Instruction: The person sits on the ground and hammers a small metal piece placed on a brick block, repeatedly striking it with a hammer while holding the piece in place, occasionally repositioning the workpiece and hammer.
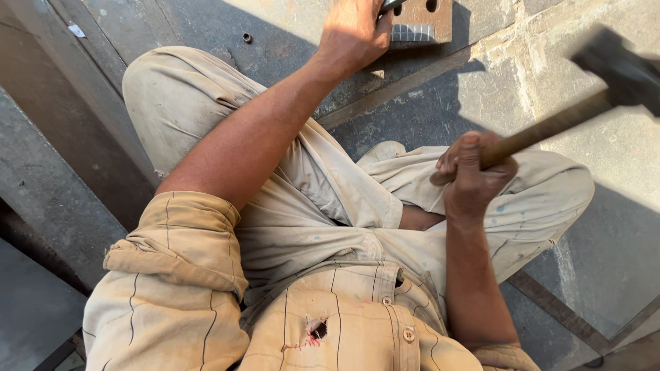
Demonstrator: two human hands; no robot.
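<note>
Grey steel floor (426, 103), me cross-legged. Left hand (352, 33) at 12 o'clock grips a dark tool on the rusty holed plate (421, 22). Right hand (474, 175) clenches the raised hammer (622, 69), 2 o'clock. Strike not landed.

We see a hammer (550, 127) with a worn wooden handle and dull dark metal head, a rusty, matt steel plate (421, 22) with holes, rough grey floor (619, 227), and stained beige cloth trousers (206, 89).
</note>
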